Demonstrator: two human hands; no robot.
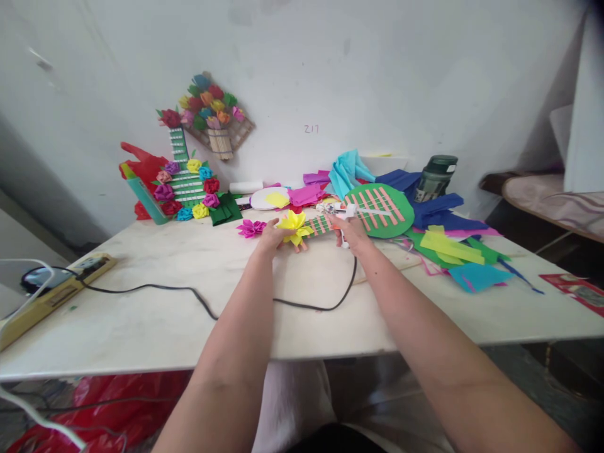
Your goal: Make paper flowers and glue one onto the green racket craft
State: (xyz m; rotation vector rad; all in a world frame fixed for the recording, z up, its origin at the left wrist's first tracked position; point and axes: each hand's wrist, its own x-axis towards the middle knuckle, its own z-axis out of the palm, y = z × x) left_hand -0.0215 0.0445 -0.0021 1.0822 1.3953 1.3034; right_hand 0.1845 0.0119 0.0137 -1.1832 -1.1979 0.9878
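A green paper guitar shape (403,211) with pink strips across its body and neck lies on the table, its neck toward the left. At the neck's end is a bright yellow paper flower (293,226). My left hand (272,238) is closed on that flower, thumb at its left edge and fingertips showing below it. In my right hand (350,231) is a white glue gun (346,214), held over the guitar neck; a black cord (325,308) runs from it. The nozzle tip is too small to make out. Left of the flower lies a magenta paper flower (251,228).
A decorated green guitar (182,182) and teal tube (147,200) stand back left. A power strip (61,292) lies at the left edge. Crepe paper scraps (453,245) and a dark green bottle (435,178) occupy the right. The cord crosses the table's front.
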